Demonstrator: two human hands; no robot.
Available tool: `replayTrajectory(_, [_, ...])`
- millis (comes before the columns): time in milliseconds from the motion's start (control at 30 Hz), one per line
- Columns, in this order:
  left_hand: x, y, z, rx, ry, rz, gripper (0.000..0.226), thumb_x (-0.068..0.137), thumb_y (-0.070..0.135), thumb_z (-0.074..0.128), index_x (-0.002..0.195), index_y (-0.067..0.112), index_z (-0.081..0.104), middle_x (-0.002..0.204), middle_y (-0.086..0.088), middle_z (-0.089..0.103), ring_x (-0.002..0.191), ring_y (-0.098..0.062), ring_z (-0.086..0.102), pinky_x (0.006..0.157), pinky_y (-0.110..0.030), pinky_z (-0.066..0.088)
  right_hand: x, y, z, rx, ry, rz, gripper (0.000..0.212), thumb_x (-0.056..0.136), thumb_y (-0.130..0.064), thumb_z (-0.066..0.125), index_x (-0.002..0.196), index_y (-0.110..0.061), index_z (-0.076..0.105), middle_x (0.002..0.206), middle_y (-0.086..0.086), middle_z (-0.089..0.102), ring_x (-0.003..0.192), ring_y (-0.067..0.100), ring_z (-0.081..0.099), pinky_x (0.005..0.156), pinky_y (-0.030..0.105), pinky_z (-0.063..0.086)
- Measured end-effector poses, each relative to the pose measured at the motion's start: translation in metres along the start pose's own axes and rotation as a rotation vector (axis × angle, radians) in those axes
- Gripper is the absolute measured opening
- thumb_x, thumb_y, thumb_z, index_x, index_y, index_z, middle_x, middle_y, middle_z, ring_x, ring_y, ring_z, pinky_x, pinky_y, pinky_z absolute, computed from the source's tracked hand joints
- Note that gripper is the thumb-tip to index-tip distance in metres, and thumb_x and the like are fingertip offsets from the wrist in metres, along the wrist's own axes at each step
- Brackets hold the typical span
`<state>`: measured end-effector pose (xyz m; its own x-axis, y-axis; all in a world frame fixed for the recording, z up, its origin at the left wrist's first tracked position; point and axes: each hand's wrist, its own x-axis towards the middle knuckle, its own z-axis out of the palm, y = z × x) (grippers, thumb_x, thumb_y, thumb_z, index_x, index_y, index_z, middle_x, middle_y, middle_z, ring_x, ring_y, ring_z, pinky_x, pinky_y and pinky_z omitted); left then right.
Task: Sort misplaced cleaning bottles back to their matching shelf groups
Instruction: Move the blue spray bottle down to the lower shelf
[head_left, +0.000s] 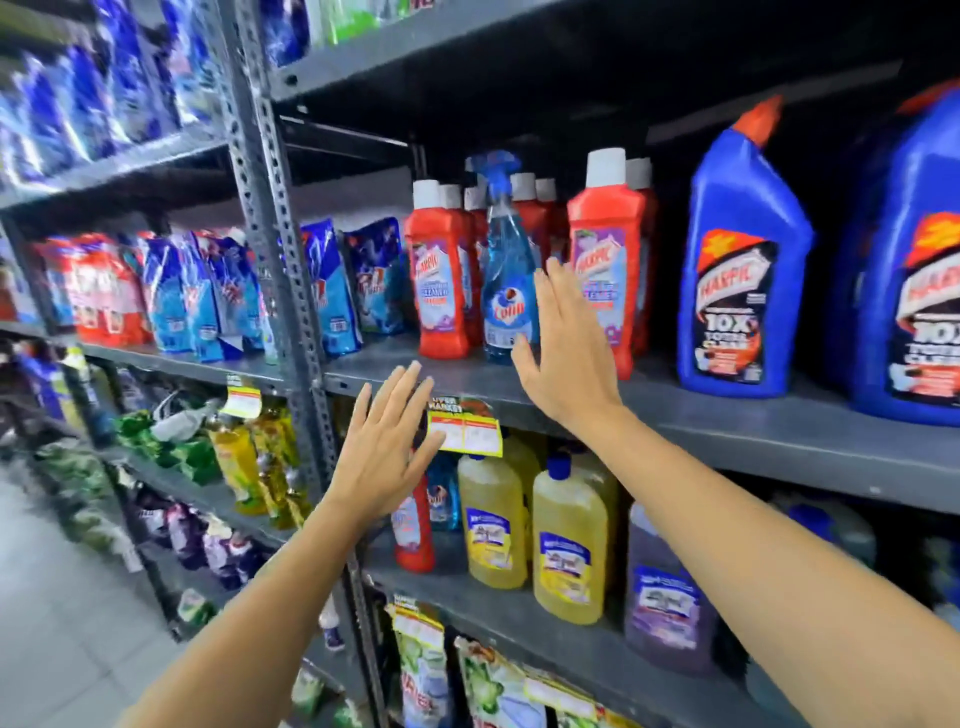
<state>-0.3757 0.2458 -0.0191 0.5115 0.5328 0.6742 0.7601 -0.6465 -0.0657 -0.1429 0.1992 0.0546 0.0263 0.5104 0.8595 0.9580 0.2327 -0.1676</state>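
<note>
A blue spray bottle (506, 270) stands on the middle shelf (467, 376) among red bottles with white caps (441, 270). My right hand (563, 343) is open, fingers spread, just to the right of and in front of the spray bottle, holding nothing. My left hand (387, 447) is open lower down, in front of the shelf edge and a yellow price tag (465, 434). On the shelf below, a red bottle (413, 530) and a small blue bottle (441, 491) stand beside yellow bottles (491, 525), partly hidden by my left hand.
Large blue toilet cleaner bottles (740, 270) fill the right of the middle shelf. Blue and red refill pouches (197, 296) sit to the left of a grey perforated upright (270, 218). A purple bottle (662, 587) stands lower right. Green pouches (493, 680) lie on the bottom shelf.
</note>
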Motion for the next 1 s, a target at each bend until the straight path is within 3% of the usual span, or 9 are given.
replayTrajectory(233, [0.039, -0.068, 0.032, -0.007, -0.026, -0.042, 0.07, 0.097, 0.056, 0.015, 0.154, 0.015, 0.021, 0.163, -0.004, 0.011, 0.15, -0.019, 0.002, 0.12, -0.049, 0.004, 0.086, 0.0, 0.059, 0.109, -0.073, 0.251, 0.084, 0.092, -0.023, 0.059, 0.156, -0.004, 0.008, 0.165, 0.018, 0.008, 0.153, 0.032, 0.009, 0.122, 0.039, 0.018])
replayTrajectory(367, [0.047, -0.091, 0.049, -0.031, -0.015, -0.013, 0.068, 0.098, 0.056, 0.018, 0.152, 0.015, 0.027, 0.161, -0.004, 0.02, 0.149, -0.017, 0.004, 0.12, -0.051, 0.005, 0.113, 0.003, 0.077, 0.183, -0.045, 0.413, 0.093, 0.087, -0.03, 0.066, 0.156, -0.005, 0.009, 0.158, 0.018, 0.025, 0.142, 0.037, 0.033, 0.112, 0.047, 0.036])
replayTrajectory(467, [0.049, -0.093, 0.062, -0.089, 0.068, -0.019, 0.06, 0.098, 0.051, 0.028, 0.139, 0.012, 0.047, 0.148, -0.008, 0.046, 0.144, -0.024, 0.026, 0.119, -0.054, 0.009, 0.122, 0.009, 0.086, 0.248, -0.053, 0.513, 0.096, 0.082, -0.035, 0.071, 0.154, -0.01, 0.015, 0.15, 0.014, 0.038, 0.132, 0.035, 0.047, 0.102, 0.046, 0.044])
replayTrajectory(567, [0.05, -0.097, 0.073, -0.126, 0.178, -0.014, 0.053, 0.096, 0.048, 0.036, 0.129, 0.011, 0.057, 0.133, -0.01, 0.059, 0.129, -0.029, 0.046, 0.116, -0.054, 0.016, 0.126, 0.016, 0.089, 0.277, -0.008, 0.544, 0.085, 0.074, -0.033, 0.079, 0.142, -0.012, 0.033, 0.137, 0.009, 0.054, 0.12, 0.032, 0.058, 0.093, 0.038, 0.048])
replayTrajectory(667, [0.052, -0.104, 0.083, -0.141, 0.267, 0.028, 0.051, 0.095, 0.047, 0.041, 0.123, 0.01, 0.062, 0.126, -0.01, 0.063, 0.12, -0.029, 0.054, 0.112, -0.055, 0.023, 0.129, 0.023, 0.084, 0.308, -0.033, 0.574, 0.079, 0.066, -0.032, 0.087, 0.127, -0.014, 0.041, 0.127, 0.008, 0.062, 0.113, 0.029, 0.062, 0.096, 0.044, 0.051])
replayTrajectory(833, [0.055, -0.109, 0.092, -0.181, 0.327, 0.067, 0.049, 0.096, 0.05, 0.043, 0.12, 0.013, 0.063, 0.123, -0.008, 0.065, 0.117, -0.027, 0.056, 0.108, -0.054, 0.028, 0.131, 0.018, 0.076, 0.326, -0.07, 0.589, 0.076, 0.061, -0.024, 0.092, 0.119, -0.014, 0.044, 0.117, 0.002, 0.063, 0.108, 0.024, 0.064, 0.093, 0.043, 0.054])
replayTrajectory(1000, [0.053, -0.115, 0.096, -0.259, 0.341, 0.112, 0.046, 0.1, 0.048, 0.04, 0.125, 0.015, 0.06, 0.126, -0.005, 0.062, 0.124, -0.025, 0.051, 0.114, -0.052, 0.022, 0.116, -0.007, 0.074, 0.268, 0.014, 0.498, 0.073, 0.061, -0.021, 0.091, 0.117, -0.02, 0.043, 0.109, -0.003, 0.064, 0.098, 0.02, 0.065, 0.089, 0.038, 0.054])
